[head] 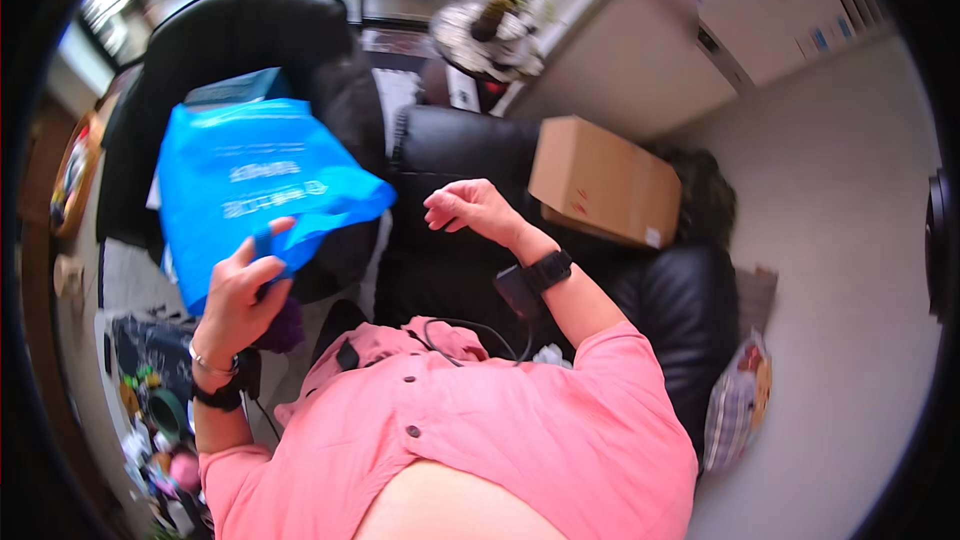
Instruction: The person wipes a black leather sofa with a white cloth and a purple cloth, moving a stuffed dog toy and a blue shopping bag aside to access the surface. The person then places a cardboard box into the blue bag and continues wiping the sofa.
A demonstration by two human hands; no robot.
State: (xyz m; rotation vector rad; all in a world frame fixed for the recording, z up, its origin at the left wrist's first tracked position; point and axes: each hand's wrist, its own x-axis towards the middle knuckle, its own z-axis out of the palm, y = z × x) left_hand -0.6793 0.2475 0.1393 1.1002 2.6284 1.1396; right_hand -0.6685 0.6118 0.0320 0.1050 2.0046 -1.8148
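Observation:
A bright blue plastic bag (247, 165) with white printing is spread in front of a black leather seat at the left. My left hand (244, 296) is at the bag's near edge, and a blue strip of it crosses one finger. My right hand (476, 210) hovers over the black leather sofa (450, 262), its fingers loosely bent and nothing visible in them. It is apart from the bag. Right of it, a brown cardboard box (600, 180) rests tilted on the sofa. A light blue packet (236, 88) shows behind the bag's far edge.
A round side table (487, 45) with a white cover stands beyond the sofa. At lower left, a table (146, 349) carries many small items. A wicker basket (75, 172) is at far left, and a plaid cushion (735, 405) is beside the sofa. A cable (517, 349) hangs near my right wrist.

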